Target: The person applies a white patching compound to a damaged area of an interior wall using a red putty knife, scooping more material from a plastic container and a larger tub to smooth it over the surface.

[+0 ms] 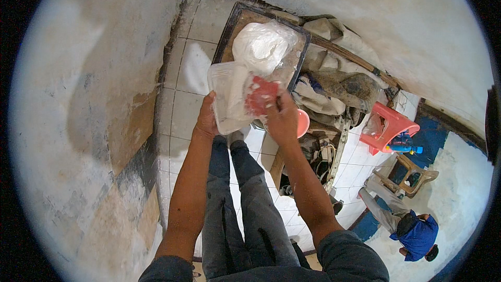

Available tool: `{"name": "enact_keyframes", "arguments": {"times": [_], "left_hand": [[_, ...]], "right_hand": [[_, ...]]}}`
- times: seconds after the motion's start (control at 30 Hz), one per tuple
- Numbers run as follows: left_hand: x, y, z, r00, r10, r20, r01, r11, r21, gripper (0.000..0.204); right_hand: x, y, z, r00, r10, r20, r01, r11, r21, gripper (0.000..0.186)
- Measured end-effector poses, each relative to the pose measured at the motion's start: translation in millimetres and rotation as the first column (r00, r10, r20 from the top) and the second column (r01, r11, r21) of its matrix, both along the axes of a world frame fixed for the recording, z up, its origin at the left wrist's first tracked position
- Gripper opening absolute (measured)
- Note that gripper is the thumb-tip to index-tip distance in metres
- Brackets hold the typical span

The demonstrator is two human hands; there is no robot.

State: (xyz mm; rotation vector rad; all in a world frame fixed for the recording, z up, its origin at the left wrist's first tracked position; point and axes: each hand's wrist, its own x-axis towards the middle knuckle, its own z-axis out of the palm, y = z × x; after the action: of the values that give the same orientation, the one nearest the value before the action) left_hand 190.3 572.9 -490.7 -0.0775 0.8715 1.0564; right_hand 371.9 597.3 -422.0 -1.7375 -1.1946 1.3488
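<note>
My left hand [207, 116] grips the near left side of a clear plastic tub [221, 86], held tilted at waist height. White powder or paste lies inside, which of the two I cannot tell. In my right hand [283, 121] is a red flat scraper [260, 96], smeared with white and blurred by motion, at the tub's right side. Just beyond the tub, an open plastic bag of white powder [265, 44] rests on a dark-edged board [237, 25]. Part of a pink bowl [303, 123] shows beside my right wrist.
Crumpled sacks and cloths [355, 87] lie along the far wall. A crate of tools and cables [324, 157] stands to my right. Beyond are a red plastic stool [385, 131] with a blue bottle [404, 145], a wooden stool [417, 178] and a person in blue [421, 235].
</note>
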Motion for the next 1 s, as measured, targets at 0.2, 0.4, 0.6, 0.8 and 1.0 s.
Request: {"name": "enact_keyframes", "arguments": {"times": [0.2,0.4,0.6,0.8,1.0], "left_hand": [[-5.8,-15.2,-7.0,0.995,-0.024,0.094,0.023,1.000,0.016,0.074],[-6.3,-19.8,2.0,1.000,-0.019,0.003,0.019,1.000,-0.010,0.076],[-12.1,-27.6,-3.9,0.999,0.034,0.011,-0.035,0.999,0.008,0.075],[-20.4,-36.2,-4.5,0.991,0.123,0.060,-0.124,0.992,0.011,0.073],[-26.6,-41.3,-8.4,0.988,0.146,-0.048,-0.148,0.988,-0.045,0.072]], "right_hand": [[-8.4,2.5,27.7,0.927,0.176,0.331,-0.198,0.980,0.034,0.022],[-5.5,-2.0,27.5,0.939,0.198,0.280,-0.177,0.979,-0.099,0.024],[6.4,-15.7,-0.9,0.959,0.201,0.198,-0.187,0.978,-0.089,0.028],[62.7,-56.9,-49.3,0.975,-0.215,0.051,0.216,0.976,-0.010,0.024],[139.2,-137.1,-116.5,0.613,-0.258,0.747,0.495,0.862,-0.108,0.022]]}}
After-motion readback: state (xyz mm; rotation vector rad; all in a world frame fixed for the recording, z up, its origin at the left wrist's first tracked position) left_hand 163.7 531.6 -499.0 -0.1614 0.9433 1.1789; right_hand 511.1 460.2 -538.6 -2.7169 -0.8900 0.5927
